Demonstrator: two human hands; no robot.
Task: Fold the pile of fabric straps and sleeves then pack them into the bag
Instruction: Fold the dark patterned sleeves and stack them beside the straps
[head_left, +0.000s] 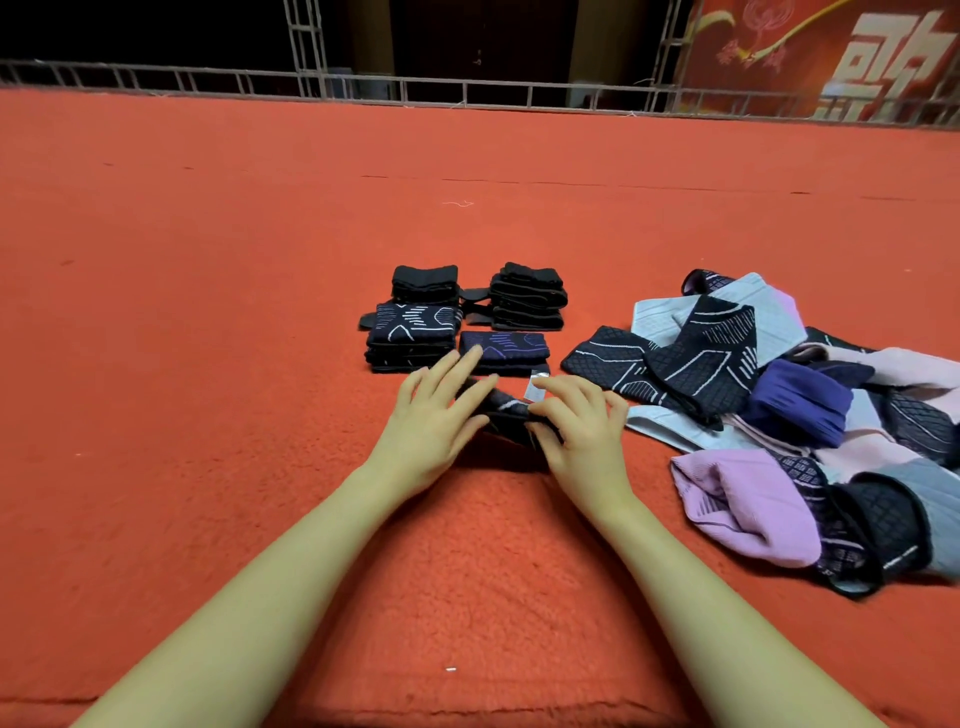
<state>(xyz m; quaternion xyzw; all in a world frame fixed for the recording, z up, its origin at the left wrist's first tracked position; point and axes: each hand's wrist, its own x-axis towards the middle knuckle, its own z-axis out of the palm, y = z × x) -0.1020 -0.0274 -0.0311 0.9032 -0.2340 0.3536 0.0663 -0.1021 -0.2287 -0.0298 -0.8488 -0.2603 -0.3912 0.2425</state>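
Head view: both bare hands down on the red-orange carpet (260, 291), working one dark patterned fabric sleeve (506, 415) between them. Left hand (434, 415) lies on the sleeve's left end, fingers straight and spread, pressing flat, nothing gripped. Right hand (579, 421) has fingers curled over the sleeve's right end, holding it; a small white label (534, 387) sticks up just beyond its fingertips.

Just behind the hands, four folded stacks in a two-by-two block:
- near left: dark stack with white line pattern (413, 335)
- near right: low dark stack with purple line pattern (505, 352), the left fingertips overlapping its near edge in the frame
- far left: plain black folded stack (425, 283)
- far right: taller plain black folded stack (528, 297)

A black strap end (474, 297) pokes out between the two far stacks.

To the right, near the right hand: loose unfolded pile of sleeves and straps (789, 415), mixed black quilted, pale grey-blue, pink, lilac and deep purple, overlapping each other.

Far edge of carpet: grey metal truss railing (467, 93); red banner with pale characters (831, 57) top right.
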